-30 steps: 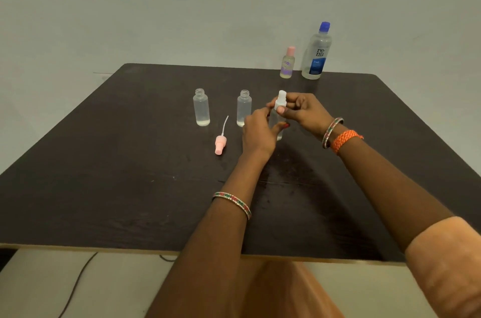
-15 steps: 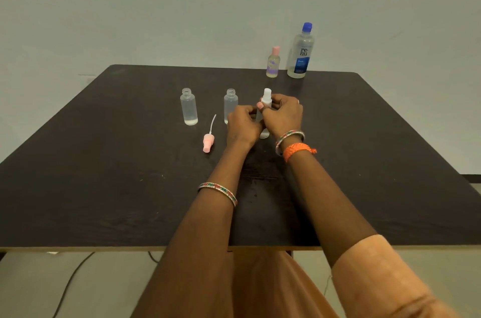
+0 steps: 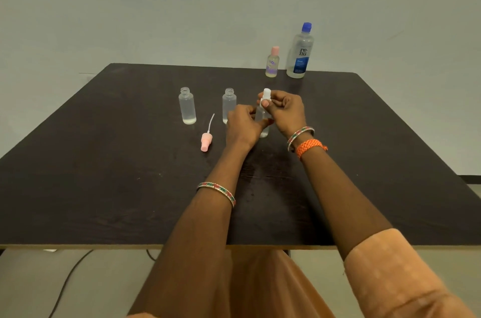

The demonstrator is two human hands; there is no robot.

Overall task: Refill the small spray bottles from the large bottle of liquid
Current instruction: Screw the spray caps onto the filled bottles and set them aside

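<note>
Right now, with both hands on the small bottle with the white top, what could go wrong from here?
1. The two open bottles stand uncapped just beside the left hand; a careless move could tip them and spill their liquid.
2. The right hand works the white top while the held bottle stands on the table; a slip could knock it over.
3. The loose pink sprayer lies near the left wrist and could be swept away.
</note>
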